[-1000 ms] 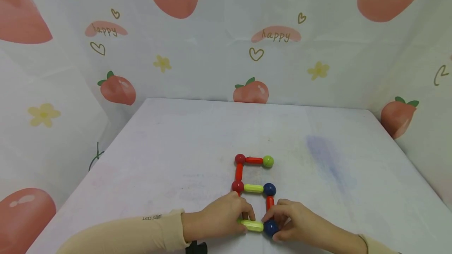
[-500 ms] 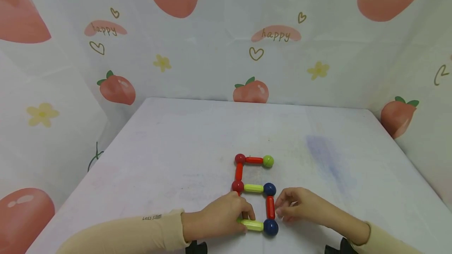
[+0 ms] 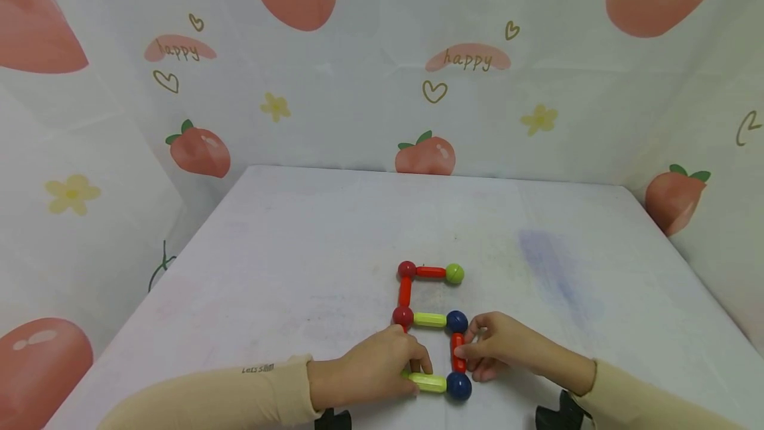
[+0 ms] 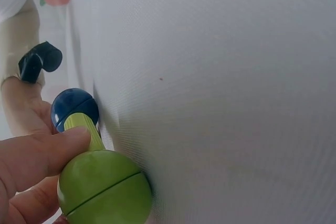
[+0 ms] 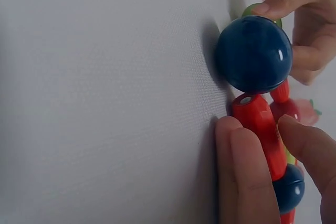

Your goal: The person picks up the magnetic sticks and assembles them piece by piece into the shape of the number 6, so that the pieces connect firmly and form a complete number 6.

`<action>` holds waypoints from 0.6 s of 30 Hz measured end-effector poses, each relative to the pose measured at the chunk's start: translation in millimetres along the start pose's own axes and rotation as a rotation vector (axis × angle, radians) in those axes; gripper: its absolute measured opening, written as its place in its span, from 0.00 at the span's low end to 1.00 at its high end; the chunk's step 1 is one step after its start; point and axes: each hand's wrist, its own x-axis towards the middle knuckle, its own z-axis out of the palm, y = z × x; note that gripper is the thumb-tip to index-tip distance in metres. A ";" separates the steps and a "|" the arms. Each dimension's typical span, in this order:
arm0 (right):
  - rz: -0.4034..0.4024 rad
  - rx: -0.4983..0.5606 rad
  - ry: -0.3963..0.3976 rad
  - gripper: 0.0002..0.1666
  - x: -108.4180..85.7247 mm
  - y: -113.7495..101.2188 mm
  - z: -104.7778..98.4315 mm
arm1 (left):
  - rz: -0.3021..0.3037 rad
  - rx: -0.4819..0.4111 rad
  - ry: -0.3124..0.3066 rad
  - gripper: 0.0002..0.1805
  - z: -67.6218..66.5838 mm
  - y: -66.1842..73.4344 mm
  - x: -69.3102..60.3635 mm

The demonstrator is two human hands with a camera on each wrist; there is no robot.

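Note:
Magnetic rods and balls lie on the table as a figure like a 6. In the head view my left hand (image 3: 382,362) pinches the near yellow-green rod (image 3: 430,383); the left wrist view shows my thumb on it beside a green ball (image 4: 105,190). My right hand (image 3: 504,347) holds the right-side red rod (image 3: 457,352) between thumb and fingers. This rod runs between two dark blue balls, a far one (image 3: 457,321) and a near one (image 3: 459,387). In the right wrist view its end's metal face shows beside the near ball. My left hand hides the lower left corner from the head view.
The figure's upper part has two red balls, a far one (image 3: 407,270) and a middle one (image 3: 402,316), red rods and a light green ball (image 3: 455,274). A white cloth-covered table (image 3: 322,237) spreads around it. A fruit-print curtain (image 3: 358,85) hangs behind.
My right hand has let go of the near blue ball, moved away and up, then come back left onto the red rod. My left hand has stayed in place.

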 end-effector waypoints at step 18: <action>0.016 -0.026 -0.023 0.13 2.3 -7.1 -0.6 | -0.017 -0.006 -0.012 0.12 -0.9 1.6 -0.3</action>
